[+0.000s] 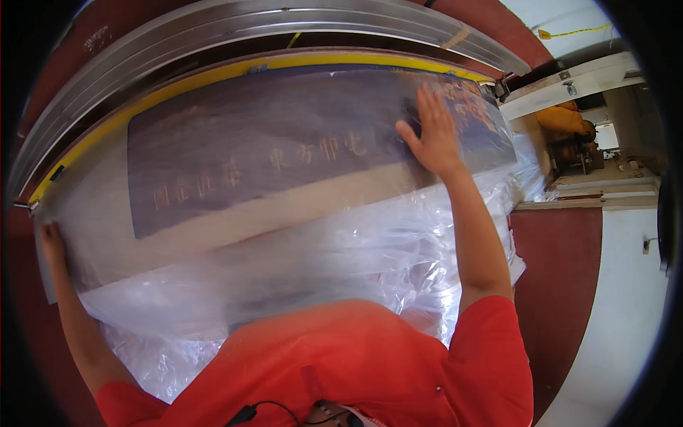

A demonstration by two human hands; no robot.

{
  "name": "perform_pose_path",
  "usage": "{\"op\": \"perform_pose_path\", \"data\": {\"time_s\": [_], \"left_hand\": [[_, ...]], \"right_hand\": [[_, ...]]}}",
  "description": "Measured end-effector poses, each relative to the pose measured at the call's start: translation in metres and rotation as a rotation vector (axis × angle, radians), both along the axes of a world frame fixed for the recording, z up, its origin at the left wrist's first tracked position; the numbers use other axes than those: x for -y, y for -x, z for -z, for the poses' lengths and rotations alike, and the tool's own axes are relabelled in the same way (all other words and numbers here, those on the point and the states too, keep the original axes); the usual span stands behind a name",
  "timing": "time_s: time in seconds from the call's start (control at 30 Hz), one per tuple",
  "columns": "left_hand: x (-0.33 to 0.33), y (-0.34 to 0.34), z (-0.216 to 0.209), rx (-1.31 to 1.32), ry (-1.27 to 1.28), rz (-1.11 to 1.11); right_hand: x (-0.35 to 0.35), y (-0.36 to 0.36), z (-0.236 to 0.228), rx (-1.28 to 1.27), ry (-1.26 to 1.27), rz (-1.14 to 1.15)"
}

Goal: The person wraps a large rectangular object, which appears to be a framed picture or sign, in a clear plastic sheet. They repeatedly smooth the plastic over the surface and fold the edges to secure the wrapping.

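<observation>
The plastic sheeting [398, 245] looks glossy and crinkled, the rail [299, 23] smooth metal, the shirt [341, 349] matt cloth.

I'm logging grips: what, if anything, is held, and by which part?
The right hand, spread open over the plastic sheet, holds nothing. The left hand is at the sheet's left edge; whether it grips cannot be told.

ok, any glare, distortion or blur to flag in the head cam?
Head view: bright glare streaks on the crumpled clear plastic, right of centre; head view: fisheye bowing of the metal rail and yellow strip, with black corners; head view: dark panel looks hazy, can't tell whether from blur or a covering film.
</observation>
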State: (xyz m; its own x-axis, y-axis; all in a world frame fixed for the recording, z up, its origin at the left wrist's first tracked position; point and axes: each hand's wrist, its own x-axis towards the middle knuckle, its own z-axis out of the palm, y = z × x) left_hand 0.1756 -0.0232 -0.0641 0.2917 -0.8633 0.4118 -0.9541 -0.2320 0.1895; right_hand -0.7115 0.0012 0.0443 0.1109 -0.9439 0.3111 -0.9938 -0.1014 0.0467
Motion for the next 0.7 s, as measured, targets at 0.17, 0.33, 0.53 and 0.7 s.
{"op": "perform_pose_path", "data": {"time_s": [0.17, 0.33, 0.53, 0.7], "left_hand": [[-0.051, 0.037, -0.025, -0.074, -0.076, -0.032], [-0.063, 0.054, -0.041, -0.084, -0.062, -0.054], [-0.077, 0.046, -0.049, -0.165, -0.091, -0.116], [-0.072, -0.018, -0.059, -0.417, -0.175, -0.092]], "right_hand": [[0.009, 0.014, 0.014, 0.009, -0.122, 0.123], [0.044, 0.039, 0.020, 0.035, -0.099, 0.215], [0.072, 0.065, 0.011, -0.197, 0.152, 0.151], [0.092, 0.098, 0.032, 0.289, 0.225, 0.267]]}}
